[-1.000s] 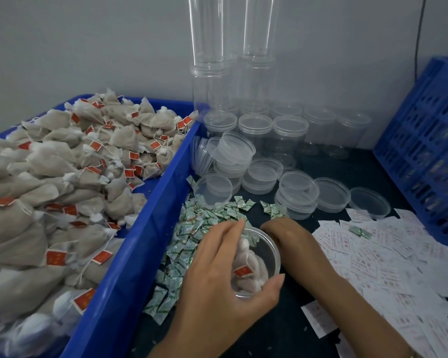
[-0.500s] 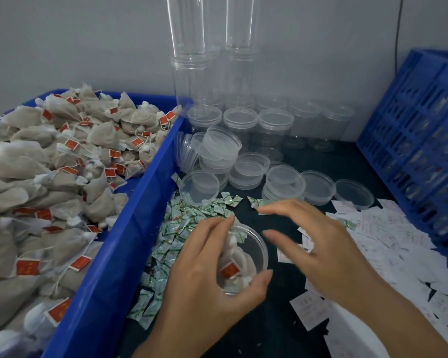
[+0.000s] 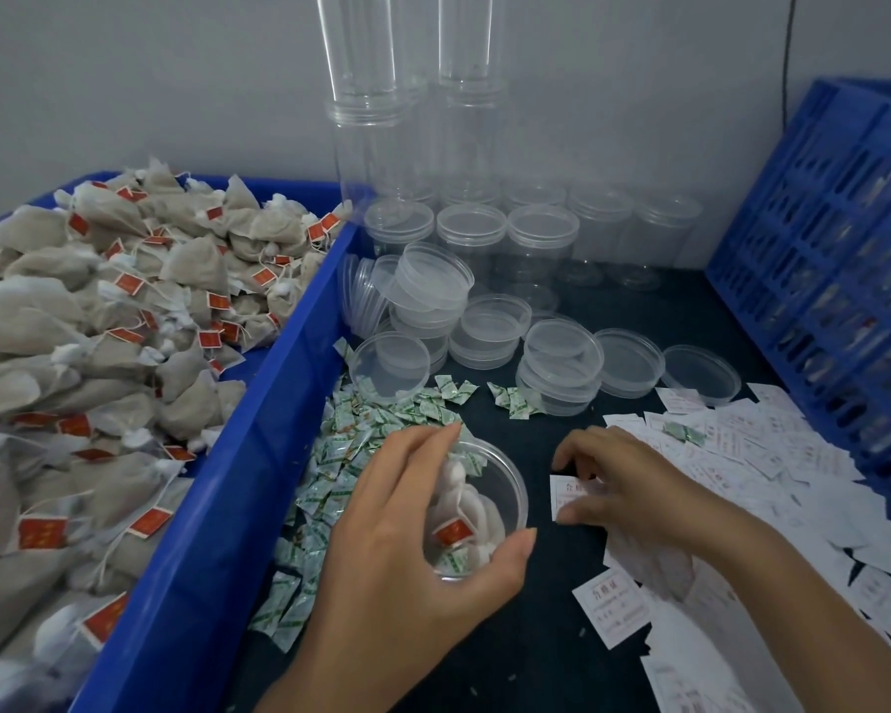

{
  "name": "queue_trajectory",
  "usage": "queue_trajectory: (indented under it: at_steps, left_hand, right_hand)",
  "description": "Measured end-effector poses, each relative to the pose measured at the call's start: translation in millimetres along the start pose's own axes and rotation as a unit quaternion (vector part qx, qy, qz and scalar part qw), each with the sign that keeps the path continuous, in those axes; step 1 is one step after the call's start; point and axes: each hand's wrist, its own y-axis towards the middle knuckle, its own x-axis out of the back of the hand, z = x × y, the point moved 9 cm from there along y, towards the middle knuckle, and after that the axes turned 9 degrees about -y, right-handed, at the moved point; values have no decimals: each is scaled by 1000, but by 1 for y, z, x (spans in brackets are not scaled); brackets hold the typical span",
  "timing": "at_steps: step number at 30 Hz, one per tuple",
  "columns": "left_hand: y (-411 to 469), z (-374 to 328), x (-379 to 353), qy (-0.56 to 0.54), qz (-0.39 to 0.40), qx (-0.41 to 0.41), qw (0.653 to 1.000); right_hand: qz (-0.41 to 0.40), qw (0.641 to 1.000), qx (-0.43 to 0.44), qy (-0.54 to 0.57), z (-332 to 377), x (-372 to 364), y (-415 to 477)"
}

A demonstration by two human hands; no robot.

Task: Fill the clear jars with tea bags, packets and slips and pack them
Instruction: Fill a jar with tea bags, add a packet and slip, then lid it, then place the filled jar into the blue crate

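My left hand (image 3: 407, 548) grips a clear jar (image 3: 505, 486) round its rim on the dark table. Inside it lie tea bags, one with a red tag (image 3: 452, 532). Just right of the jar, my right hand (image 3: 633, 486) pinches a white printed slip (image 3: 569, 494). More white slips (image 3: 772, 455) are spread over the table to the right. Small green-and-white packets (image 3: 340, 455) lie scattered left of the jar. A blue bin (image 3: 258, 455) on the left is heaped with beige tea bags (image 3: 99, 326).
Loose clear lids (image 3: 628, 360) and lidded empty jars (image 3: 541, 239) stand behind the packets, with tall stacks of jars (image 3: 366, 126) against the grey wall. A blue slatted crate (image 3: 824, 259) leans at the far right.
My right hand left the jar's mouth, swung right to the slips and now holds one. My left hand kept its hold on the jar.
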Motion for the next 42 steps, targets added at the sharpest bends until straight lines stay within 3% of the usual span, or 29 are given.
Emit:
queue_trajectory:
  at_steps: [3,7,12,15,17,20,24,29,33,39,42]
  left_hand:
    - [-1,0,0,-4,0,0,1000]
    - [-2,3,-1,1,6,10,1000]
    - [-2,5,-1,8,3,11,1000]
    - [-1,5,1,0,-9,12,1000]
    - [-2,10,0,-22,-5,27,999]
    - [-7,21,0,-49,-4,71,996]
    - [-8,24,0,-46,-1,64,997]
    - [-7,25,-2,-58,-8,64,996]
    - [-12,24,-3,-136,-35,52,989]
    - [-27,37,-9,-219,-55,92,970]
    - [-15,24,-2,-219,-76,66,971]
  right_hand:
    - [-7,1000,1,1,1,4,6]
    - [-104,989,3,102,6,24,6]
    - [-220,916,20,336,26,69,-14]
    - [-222,864,101,441,59,90,-31]
    - [-200,853,151,459,86,93,-40]
    - [-164,877,171,418,113,79,-43]
    - [-132,927,153,315,127,55,-39]
    - [-155,961,141,180,131,55,-40]
    - [-142,979,94,112,126,54,-37]
    - [-44,984,67,158,114,42,-29]
    - [-35,975,73,205,112,61,-39]
